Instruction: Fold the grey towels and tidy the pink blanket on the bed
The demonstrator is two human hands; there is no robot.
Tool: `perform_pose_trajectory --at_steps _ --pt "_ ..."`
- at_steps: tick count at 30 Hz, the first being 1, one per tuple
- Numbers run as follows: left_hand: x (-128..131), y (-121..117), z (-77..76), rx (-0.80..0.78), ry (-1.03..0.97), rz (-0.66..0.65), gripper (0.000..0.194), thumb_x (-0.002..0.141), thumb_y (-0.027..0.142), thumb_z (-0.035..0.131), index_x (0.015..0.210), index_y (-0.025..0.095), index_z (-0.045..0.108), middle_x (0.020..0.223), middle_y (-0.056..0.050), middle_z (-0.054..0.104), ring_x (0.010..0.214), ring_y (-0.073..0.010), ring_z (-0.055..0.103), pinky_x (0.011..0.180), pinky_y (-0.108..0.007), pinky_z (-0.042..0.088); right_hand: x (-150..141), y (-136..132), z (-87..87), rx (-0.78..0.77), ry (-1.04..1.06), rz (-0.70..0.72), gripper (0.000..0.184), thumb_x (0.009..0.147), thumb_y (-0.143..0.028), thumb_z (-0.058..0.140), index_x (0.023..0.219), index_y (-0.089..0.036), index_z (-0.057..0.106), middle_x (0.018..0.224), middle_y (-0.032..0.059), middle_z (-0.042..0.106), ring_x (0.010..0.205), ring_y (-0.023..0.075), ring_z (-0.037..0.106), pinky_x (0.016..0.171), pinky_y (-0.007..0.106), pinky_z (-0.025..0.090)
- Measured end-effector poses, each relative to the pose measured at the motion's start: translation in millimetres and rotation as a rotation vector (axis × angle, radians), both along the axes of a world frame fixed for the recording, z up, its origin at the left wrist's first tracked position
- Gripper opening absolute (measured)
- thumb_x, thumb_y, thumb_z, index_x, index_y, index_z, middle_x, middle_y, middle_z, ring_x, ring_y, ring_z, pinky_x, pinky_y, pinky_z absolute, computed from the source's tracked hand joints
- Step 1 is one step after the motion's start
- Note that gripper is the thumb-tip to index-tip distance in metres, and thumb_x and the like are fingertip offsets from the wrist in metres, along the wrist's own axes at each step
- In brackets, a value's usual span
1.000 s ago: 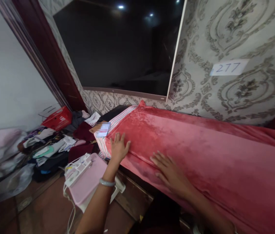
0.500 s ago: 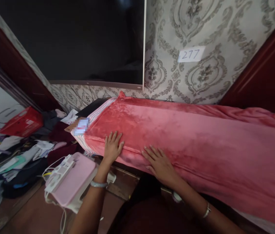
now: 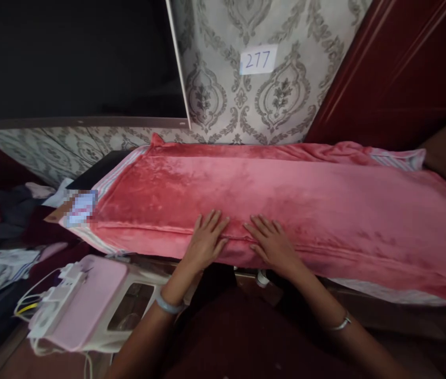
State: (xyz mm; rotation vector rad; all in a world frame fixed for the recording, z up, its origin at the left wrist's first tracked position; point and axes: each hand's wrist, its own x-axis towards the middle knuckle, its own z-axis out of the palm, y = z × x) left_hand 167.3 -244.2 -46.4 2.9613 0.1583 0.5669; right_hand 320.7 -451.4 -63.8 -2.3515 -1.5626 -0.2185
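A pinkish-red plush blanket (image 3: 215, 184) lies spread over a long surface against the wall, its near side hanging down over the front edge. My left hand (image 3: 206, 239) rests flat on the blanket at that front edge, fingers spread. To its right, my right hand (image 3: 272, 242) also lies flat on the cloth, fingers apart and pointing toward the wall. Neither hand grasps the fabric. A pale striped border (image 3: 122, 171) runs along the blanket's left end, where a blurred card (image 3: 81, 208) lies.
A dark television (image 3: 88, 63) hangs at the upper left, beside a paper marked 277 (image 3: 258, 59). At lower left, a pink-topped stool (image 3: 88, 305) bears a white power strip (image 3: 59, 302). Piled clothes (image 3: 13, 268) lie farther left. A dark red panel (image 3: 388, 79) stands at right.
My view has turned to the right. My left hand has moved rightward along the blanket's front edge and is now closer to my right hand. Both remain flat.
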Motion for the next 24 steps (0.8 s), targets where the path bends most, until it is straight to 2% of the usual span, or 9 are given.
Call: perform_pose_trajectory --at_steps 3,6,11,15,17,20,22,24 --pt "1.5 -11.1 -11.8 0.035 -0.032 0.006 0.049 0.100 0.033 0.050 0.149 0.028 0.051 0.160 -0.010 0.044 0.151 -0.0306 0.035 0.122 -0.060 0.028 -9.8 -5.9 -8.2 0.034 -0.029 -0.010 0.052 0.103 -0.033 0.045 0.155 -0.030 0.045 0.163 0.0060 0.036 0.152 0.0280 0.029 0.120 0.055 0.030" --pt "-4.3 -9.5 -15.3 0.038 -0.056 0.014 0.047 0.100 0.031 0.050 0.147 0.029 0.053 0.159 -0.009 0.046 0.150 -0.0299 0.037 0.120 -0.058 0.032 -16.2 -9.0 -15.7 0.103 -0.040 -0.018 0.051 0.103 -0.030 0.045 0.154 -0.030 0.046 0.163 0.0042 0.037 0.152 0.0274 0.027 0.120 0.053 0.029" --pt "-2.1 -14.0 -3.1 0.028 -0.095 -0.016 0.042 0.102 0.028 0.045 0.141 0.023 0.059 0.152 -0.011 0.055 0.145 -0.0276 0.045 0.119 -0.055 0.035 -23.3 -10.1 -20.0 0.188 -0.008 -0.021 0.051 0.101 -0.025 0.046 0.152 -0.030 0.049 0.160 0.0031 0.042 0.152 0.0261 0.028 0.121 0.053 0.029" --pt "18.6 -33.8 3.3 0.039 -0.094 -0.140 0.050 0.100 0.026 0.044 0.150 0.019 0.048 0.158 -0.013 0.047 0.150 -0.0273 0.037 0.121 -0.056 0.031 -20.1 -18.3 -5.6 0.258 0.044 -0.017 0.050 0.101 -0.022 0.044 0.150 -0.028 0.052 0.152 0.0049 0.053 0.147 0.0232 0.039 0.121 0.053 0.029" --pt "29.8 -43.8 0.6 0.062 -0.082 -0.177 0.054 0.100 0.028 0.047 0.153 0.020 0.045 0.160 -0.014 0.043 0.151 -0.0297 0.034 0.120 -0.057 0.031 -11.6 -27.9 4.8 0.287 0.044 -0.102 0.048 0.102 -0.023 0.043 0.149 -0.025 0.053 0.151 0.0070 0.054 0.145 0.0233 0.042 0.122 0.054 0.028" --pt "41.8 -52.7 -8.3 0.121 -0.088 -0.195 0.057 0.098 0.031 0.051 0.154 0.020 0.043 0.161 -0.014 0.042 0.150 -0.0336 0.036 0.120 -0.059 0.029 4.2 -47.7 13.2 0.262 0.024 -0.326 0.046 0.101 -0.026 0.046 0.146 -0.023 0.056 0.154 0.0102 0.049 0.147 0.0300 0.038 0.119 0.060 0.029" --pt "45.8 -53.8 -13.8 0.168 -0.116 -0.198 0.057 0.098 0.031 0.051 0.153 0.020 0.045 0.160 -0.015 0.043 0.149 -0.0352 0.037 0.119 -0.059 0.028 11.2 -61.5 10.2 0.203 0.027 -0.431 0.046 0.100 -0.029 0.050 0.145 -0.023 0.058 0.156 0.0108 0.047 0.148 0.0341 0.035 0.117 0.063 0.031" --pt "47.4 -51.8 -16.6 0.210 -0.153 -0.209 0.055 0.097 0.031 0.051 0.151 0.018 0.049 0.158 -0.016 0.045 0.146 -0.0359 0.040 0.118 -0.058 0.028 13.3 -72.8 1.7 0.158 0.025 -0.447 0.047 0.099 -0.029 0.054 0.146 -0.025 0.056 0.158 0.0097 0.045 0.149 0.0338 0.034 0.118 0.062 0.031"
